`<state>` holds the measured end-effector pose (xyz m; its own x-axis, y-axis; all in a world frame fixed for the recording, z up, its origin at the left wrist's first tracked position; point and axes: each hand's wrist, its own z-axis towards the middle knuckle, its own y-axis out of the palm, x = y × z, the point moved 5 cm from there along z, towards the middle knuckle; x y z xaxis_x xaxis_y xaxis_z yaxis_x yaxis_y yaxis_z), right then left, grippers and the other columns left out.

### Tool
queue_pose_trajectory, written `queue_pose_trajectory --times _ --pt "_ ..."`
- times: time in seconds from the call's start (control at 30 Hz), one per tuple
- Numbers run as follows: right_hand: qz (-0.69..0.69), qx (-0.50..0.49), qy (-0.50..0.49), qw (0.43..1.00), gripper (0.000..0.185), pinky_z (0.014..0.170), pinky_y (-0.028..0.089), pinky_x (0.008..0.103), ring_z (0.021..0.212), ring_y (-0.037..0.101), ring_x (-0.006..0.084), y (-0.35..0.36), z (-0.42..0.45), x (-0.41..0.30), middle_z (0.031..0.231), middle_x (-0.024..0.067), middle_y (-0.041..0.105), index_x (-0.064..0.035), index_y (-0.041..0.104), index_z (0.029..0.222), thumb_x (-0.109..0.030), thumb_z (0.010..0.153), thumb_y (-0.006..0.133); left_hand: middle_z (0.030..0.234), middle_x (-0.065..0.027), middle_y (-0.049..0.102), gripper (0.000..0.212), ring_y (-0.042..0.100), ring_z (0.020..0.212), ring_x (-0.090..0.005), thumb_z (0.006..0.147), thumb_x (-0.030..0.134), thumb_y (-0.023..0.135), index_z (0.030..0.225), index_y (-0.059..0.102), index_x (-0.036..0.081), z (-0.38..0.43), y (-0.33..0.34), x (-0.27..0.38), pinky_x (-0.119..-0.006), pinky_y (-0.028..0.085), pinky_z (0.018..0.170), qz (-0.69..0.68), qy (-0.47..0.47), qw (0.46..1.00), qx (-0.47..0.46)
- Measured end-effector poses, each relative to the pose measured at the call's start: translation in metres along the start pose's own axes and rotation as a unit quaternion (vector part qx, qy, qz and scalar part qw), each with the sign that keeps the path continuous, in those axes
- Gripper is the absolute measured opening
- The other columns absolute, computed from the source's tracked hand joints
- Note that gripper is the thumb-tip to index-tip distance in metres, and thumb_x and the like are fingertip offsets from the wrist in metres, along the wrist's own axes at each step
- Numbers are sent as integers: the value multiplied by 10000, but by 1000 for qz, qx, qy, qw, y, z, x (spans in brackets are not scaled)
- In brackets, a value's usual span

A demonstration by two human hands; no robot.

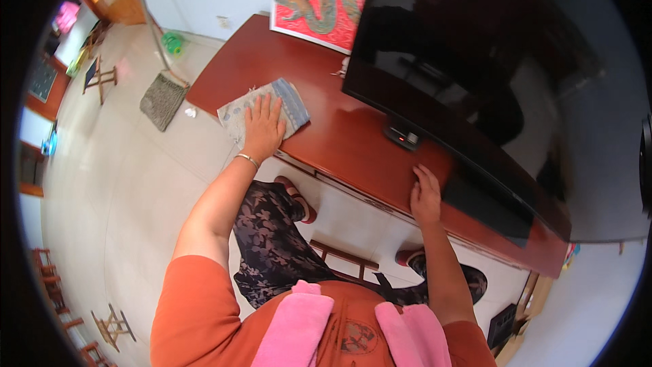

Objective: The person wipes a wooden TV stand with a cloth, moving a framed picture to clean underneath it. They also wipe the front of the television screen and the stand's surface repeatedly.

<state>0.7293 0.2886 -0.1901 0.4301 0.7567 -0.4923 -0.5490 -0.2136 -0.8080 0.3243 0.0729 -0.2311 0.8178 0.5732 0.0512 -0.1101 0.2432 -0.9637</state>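
My left hand (264,130) lies flat, fingers spread, on a folded grey-and-blue cloth (295,104). The cloth rests on the left part of a reddish-brown wooden cabinet top (326,148), and one corner hangs past the front edge. Farther right, my right hand (426,196) rests on the cabinet's front edge with its fingers loosely bent and nothing in them. Beyond that hand stands a large black flat-screen television (458,76). A small black box with a red light (402,135) sits below the screen's near lower edge.
A red picture of a snake (321,0) leans at the back wall. On the floor at left are a mop (164,99), a green plastic bottle (172,43) and folding stools (113,326). A wooden stool (346,260) stands between my legs. A pink towel (295,326) hangs from my neck.
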Motion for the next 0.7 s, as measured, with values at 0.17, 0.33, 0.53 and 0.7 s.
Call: queue_pose_trajectory --times 0.17,0.33,0.53,0.7 --pt "34 13 -8 999 430 1068 483 436 1246 576 376 -3 4 -5 1371 162 605 -70 619 1324 18 905 574 1658 -205 266 622 208 1541 -415 1030 336 459 1595 336 107 -15 -14 76 -613 159 1222 -21 54 996 -66" --pt "89 0 -32 996 418 1016 514 444 1173 615 367 -23 -41 -27 1261 157 669 -88 617 1322 -6 913 583 1656 -203 270 628 208 1539 -418 1022 327 465 1592 335 99 -41 -25 146 -605 156 1226 -47 113 990 -63" --pt "103 -151 -68 981 378 919 549 440 1052 662 349 -53 -128 -25 1114 140 700 -106 650 1260 -30 893 594 1656 -203 265 630 210 1537 -421 1008 304 481 1585 343 91 -71 -37 210 -597 150 1231 -73 184 978 -69" --pt "89 -307 10 947 326 906 544 480 1030 681 360 -10 -202 0 1084 160 711 -116 672 1235 -163 935 553 1652 -185 275 642 218 1536 -404 986 304 524 1574 360 103 -83 -40 258 -600 153 1231 -94 248 961 -77"
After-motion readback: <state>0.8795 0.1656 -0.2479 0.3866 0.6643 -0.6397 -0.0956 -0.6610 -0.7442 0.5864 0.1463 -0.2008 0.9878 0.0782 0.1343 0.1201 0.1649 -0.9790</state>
